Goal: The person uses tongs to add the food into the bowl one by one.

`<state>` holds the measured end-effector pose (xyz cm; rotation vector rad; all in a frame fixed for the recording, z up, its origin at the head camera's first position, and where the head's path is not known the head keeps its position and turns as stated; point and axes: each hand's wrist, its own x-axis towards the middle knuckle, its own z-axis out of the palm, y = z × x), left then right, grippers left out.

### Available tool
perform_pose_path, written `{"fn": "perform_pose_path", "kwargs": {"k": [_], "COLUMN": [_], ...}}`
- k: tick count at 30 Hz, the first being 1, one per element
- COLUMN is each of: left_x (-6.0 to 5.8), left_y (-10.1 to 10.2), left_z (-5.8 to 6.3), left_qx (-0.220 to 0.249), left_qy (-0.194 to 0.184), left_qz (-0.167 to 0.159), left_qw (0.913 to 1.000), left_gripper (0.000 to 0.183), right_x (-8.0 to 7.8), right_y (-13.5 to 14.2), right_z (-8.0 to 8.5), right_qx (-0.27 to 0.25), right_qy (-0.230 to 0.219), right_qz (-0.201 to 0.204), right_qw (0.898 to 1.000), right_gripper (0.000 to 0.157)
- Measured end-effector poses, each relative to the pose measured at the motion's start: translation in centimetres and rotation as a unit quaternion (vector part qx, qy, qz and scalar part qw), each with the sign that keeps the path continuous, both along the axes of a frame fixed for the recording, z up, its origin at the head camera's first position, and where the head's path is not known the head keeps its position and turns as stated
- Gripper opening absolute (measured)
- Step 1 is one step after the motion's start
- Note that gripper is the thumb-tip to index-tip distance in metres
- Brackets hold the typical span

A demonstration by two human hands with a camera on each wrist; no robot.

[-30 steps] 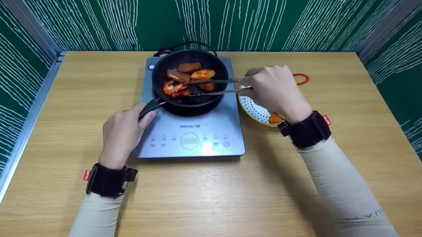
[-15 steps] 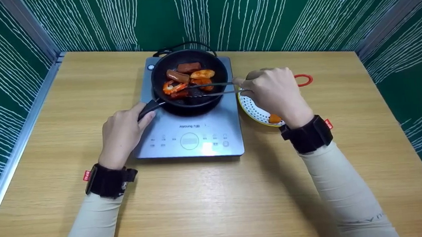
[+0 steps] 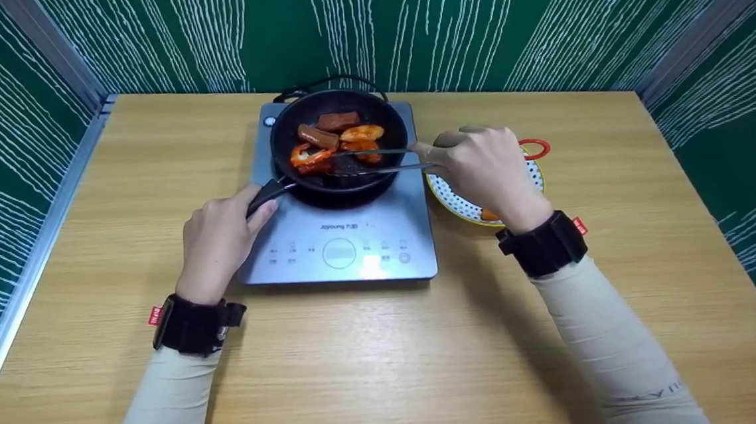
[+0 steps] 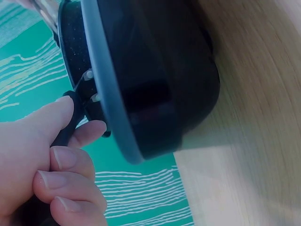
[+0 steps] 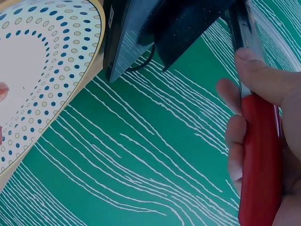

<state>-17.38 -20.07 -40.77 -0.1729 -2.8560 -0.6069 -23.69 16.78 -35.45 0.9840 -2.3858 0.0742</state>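
Note:
My left hand (image 3: 217,240) grips the black handle (image 3: 264,197) of a black frying pan (image 3: 390,121) on an induction cooker (image 3: 315,263). Fingers wrap that handle in the left wrist view. My right hand (image 3: 485,168) holds metal tongs (image 3: 388,169) with a red grip (image 5: 261,160); a red loop shows behind the hand. The tongs reach over the pan's right rim, tips among the food on the near side. Inside the pan lie an orange-red shrimp (image 3: 304,157), a sausage piece (image 3: 317,137), a brown block of meat (image 3: 338,121) and glazed golden-orange pieces (image 3: 362,133).
A dotted plate (image 3: 447,197) with a yellow rim stands right of the cooker, partly hidden under my right hand. An orange piece of food (image 3: 489,215) lies on it. A black cord (image 3: 342,77) runs behind the cooker. Green patterned panels (image 3: 352,34) enclose the wooden table (image 3: 336,374).
My right hand has moved slightly toward me with the tongs, whose tips have shifted a little in the pan. The shrimp has turned slightly. My left hand stays on the handle.

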Motion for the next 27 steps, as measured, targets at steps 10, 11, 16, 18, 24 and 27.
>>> {"fn": "perform_pose_path", "kwargs": {"k": [10,11,16,18,24,27], "left_x": [0.1,0.1,0.0,0.0,0.1,0.1], "left_y": [-0.1,-0.1,-0.1,-0.1,-0.1,0.0], "left_z": [0.0,0.0,0.1,0.1,0.1,0.1], "left_qx": [-0.002,-0.002,-0.004,-0.004,-0.001,-0.002], "left_qy": [0.006,0.006,0.002,0.002,0.002,0.002], "left_qz": [-0.002,-0.002,-0.001,-0.001,-0.001,-0.001], "left_qw": [1.0,1.0,1.0,1.0,1.0,1.0], "left_gripper": [0.028,0.028,0.028,0.028,0.028,0.028], "right_x": [1.4,1.6,3.1,3.7,5.7,6.6], "right_y": [4.1,4.9,9.1,10.7,14.9,16.5], "right_z": [0.5,0.6,1.1,1.1,1.0,1.0], "right_qx": [-0.047,-0.053,-0.059,-0.051,-0.003,0.019], "right_qy": [-0.027,-0.029,-0.054,-0.066,-0.114,-0.148], "right_qz": [-0.017,-0.023,-0.079,-0.105,-0.171,-0.197], "right_qw": [0.998,0.998,0.994,0.991,0.979,0.969], "right_gripper": [0.037,0.037,0.043,0.042,0.039,0.04]}}
